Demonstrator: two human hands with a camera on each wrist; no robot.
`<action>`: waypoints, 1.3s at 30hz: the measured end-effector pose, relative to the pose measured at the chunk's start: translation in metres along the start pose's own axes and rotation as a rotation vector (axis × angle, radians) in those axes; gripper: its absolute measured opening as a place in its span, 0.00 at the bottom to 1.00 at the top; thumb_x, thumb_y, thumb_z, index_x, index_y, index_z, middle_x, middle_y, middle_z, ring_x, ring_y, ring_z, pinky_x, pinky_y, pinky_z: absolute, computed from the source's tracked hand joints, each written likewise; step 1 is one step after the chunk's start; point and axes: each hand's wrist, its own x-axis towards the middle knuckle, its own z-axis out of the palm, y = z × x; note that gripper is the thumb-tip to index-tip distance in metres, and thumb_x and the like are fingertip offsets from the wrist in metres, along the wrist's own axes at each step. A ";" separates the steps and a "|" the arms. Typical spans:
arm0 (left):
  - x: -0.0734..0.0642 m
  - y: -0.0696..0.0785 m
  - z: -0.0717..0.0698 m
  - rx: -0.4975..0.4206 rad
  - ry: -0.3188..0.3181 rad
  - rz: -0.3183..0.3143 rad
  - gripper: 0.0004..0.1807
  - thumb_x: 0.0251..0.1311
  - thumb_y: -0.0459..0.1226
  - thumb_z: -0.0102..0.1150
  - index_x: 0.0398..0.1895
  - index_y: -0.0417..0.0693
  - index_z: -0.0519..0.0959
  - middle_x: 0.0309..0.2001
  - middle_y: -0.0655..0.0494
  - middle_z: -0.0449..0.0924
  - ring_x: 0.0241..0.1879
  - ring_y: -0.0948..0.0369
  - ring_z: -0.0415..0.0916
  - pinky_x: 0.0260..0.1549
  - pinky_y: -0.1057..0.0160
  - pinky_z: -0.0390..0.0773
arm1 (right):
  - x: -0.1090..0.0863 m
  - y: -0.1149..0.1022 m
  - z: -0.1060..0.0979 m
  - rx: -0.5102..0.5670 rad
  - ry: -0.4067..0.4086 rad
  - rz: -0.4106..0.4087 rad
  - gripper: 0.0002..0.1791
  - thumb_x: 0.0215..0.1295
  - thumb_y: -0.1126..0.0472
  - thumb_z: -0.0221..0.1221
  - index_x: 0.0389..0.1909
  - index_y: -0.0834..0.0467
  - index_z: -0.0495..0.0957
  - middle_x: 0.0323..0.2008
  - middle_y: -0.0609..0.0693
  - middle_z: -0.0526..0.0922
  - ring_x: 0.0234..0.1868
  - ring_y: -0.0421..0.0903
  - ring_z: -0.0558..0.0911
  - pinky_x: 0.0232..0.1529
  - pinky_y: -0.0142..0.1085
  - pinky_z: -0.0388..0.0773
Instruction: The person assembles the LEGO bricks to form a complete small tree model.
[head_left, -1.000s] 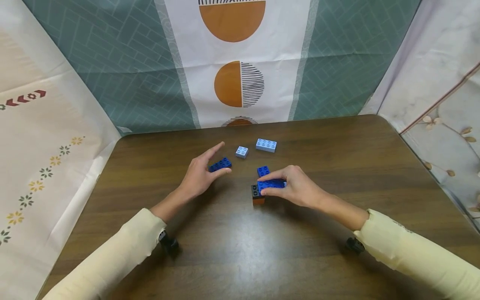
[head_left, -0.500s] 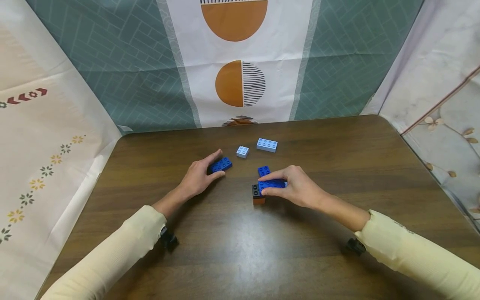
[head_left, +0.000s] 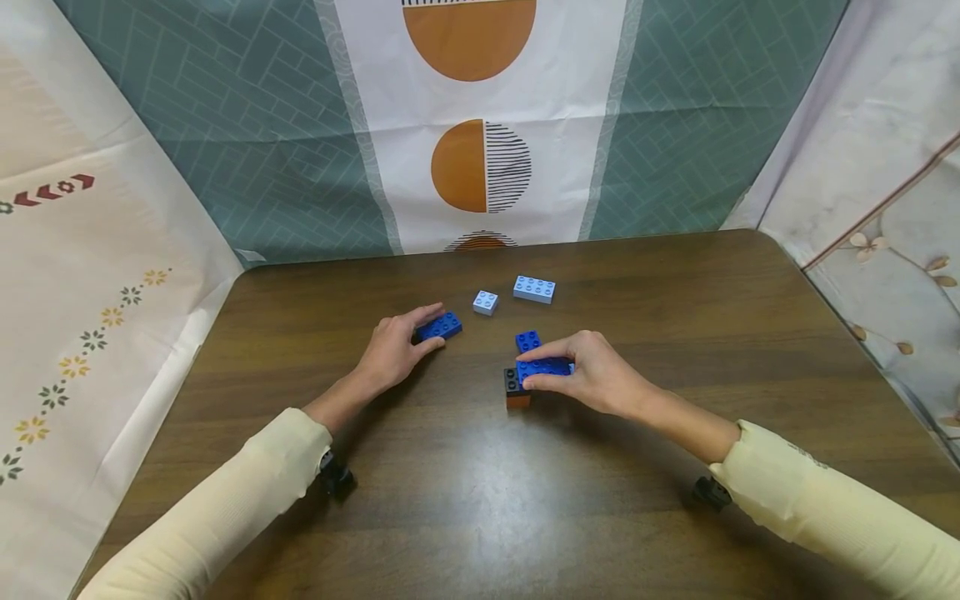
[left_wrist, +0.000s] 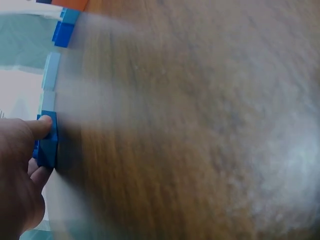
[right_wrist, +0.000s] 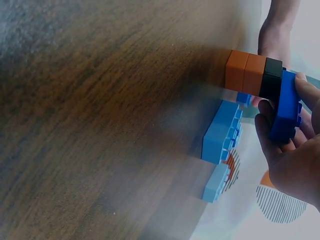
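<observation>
In the head view my left hand (head_left: pixel 393 352) holds a dark blue toy building brick (head_left: pixel 441 326) on the table, the thumb along its near side and fingers behind. The left wrist view shows the thumb on this blue brick (left_wrist: pixel 48 139). My right hand (head_left: pixel 600 377) pinches another long blue brick (head_left: pixel 543 368) between thumb and fingers. This one sits at the top of a stack with a black brick (right_wrist: pixel 271 77) and orange bricks (right_wrist: pixel 245 72) below, its far end overhanging the stack. Another blue brick (head_left: pixel 527 341) lies just behind, partly hidden.
A small light blue brick (head_left: pixel 485 302) and a longer light blue brick (head_left: pixel 534 289) lie farther back on the brown wooden table (head_left: pixel 420 517). Patterned cloths (head_left: pixel 300 167) hang behind the table's back edge and at both sides.
My left hand has come down over the dark blue brick, and its thumb and fingers have drawn in on it. The brick has shifted slightly. My right hand stays where it was.
</observation>
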 end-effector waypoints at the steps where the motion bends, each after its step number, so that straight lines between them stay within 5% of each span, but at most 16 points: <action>1: 0.000 0.000 0.000 -0.005 0.005 -0.004 0.31 0.71 0.39 0.70 0.75 0.43 0.74 0.68 0.50 0.81 0.69 0.48 0.76 0.67 0.44 0.75 | 0.000 0.000 0.000 0.005 0.000 -0.002 0.18 0.67 0.57 0.74 0.56 0.58 0.89 0.46 0.54 0.91 0.35 0.44 0.83 0.27 0.32 0.78; 9: -0.007 0.010 -0.001 -0.057 0.020 0.003 0.27 0.68 0.38 0.73 0.69 0.45 0.80 0.63 0.50 0.84 0.64 0.51 0.81 0.62 0.46 0.80 | 0.000 0.001 -0.001 0.020 -0.002 -0.015 0.18 0.67 0.58 0.74 0.55 0.58 0.89 0.46 0.54 0.91 0.34 0.43 0.83 0.28 0.32 0.79; 28: -0.029 0.063 0.003 -0.281 -0.033 0.262 0.22 0.64 0.35 0.76 0.61 0.43 0.84 0.58 0.51 0.87 0.57 0.58 0.86 0.55 0.58 0.84 | 0.000 0.000 -0.002 -0.002 -0.003 -0.020 0.19 0.67 0.57 0.74 0.56 0.57 0.89 0.47 0.53 0.91 0.33 0.44 0.80 0.23 0.32 0.69; 39: -0.033 0.080 0.004 -0.292 -0.094 0.370 0.24 0.64 0.36 0.76 0.62 0.44 0.85 0.57 0.54 0.87 0.54 0.62 0.86 0.54 0.61 0.85 | 0.000 0.000 -0.002 -0.002 -0.009 -0.018 0.18 0.67 0.57 0.74 0.56 0.58 0.89 0.50 0.55 0.90 0.37 0.46 0.82 0.29 0.32 0.78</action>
